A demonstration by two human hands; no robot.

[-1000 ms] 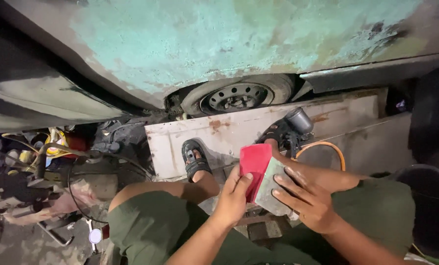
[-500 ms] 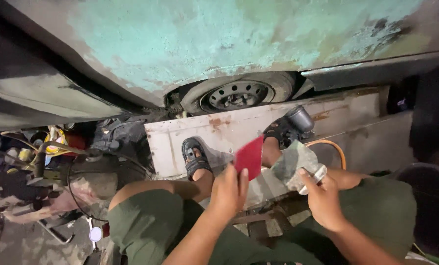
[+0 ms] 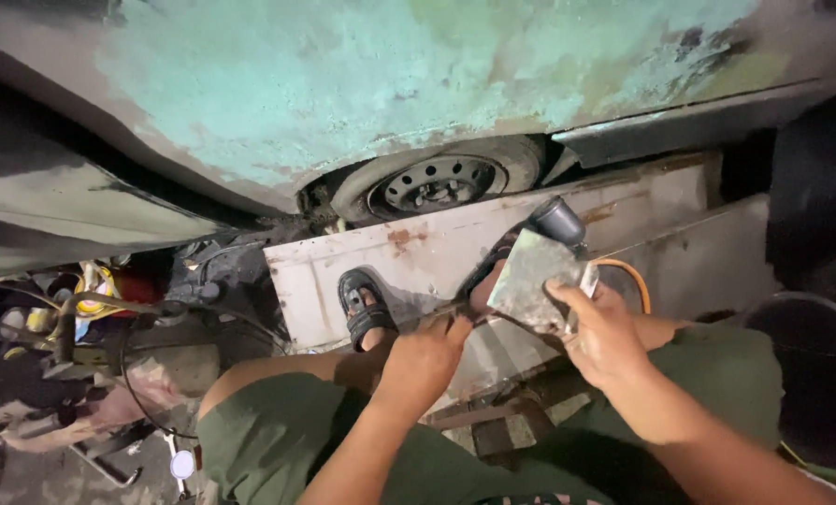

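**A thin blade and a tilted board, held over a cluttered floor**

Head view: the right hand (image 3: 605,332) was wrapped around one corner of a flat grey mixing board (image 3: 530,281), fingers curled over its edge, and the board was tilted up in front of the knees. The left hand (image 3: 427,355) was closed on a thin, flat tool (image 3: 455,309) seen edge-on, its tip reaching toward the board's lower edge; whether it touched could not be told. Just behind the board stood a grey power tool (image 3: 556,221) with an orange hose (image 3: 628,278), on a rusty white metal panel (image 3: 381,266) beneath the sanded green car body (image 3: 390,75).

Judged from this, the one-corner grip looked weak: a push from the blade could twist the board loose. The sandalled foot (image 3: 367,309) sat near the drop line, and the hose could snag a forearm.
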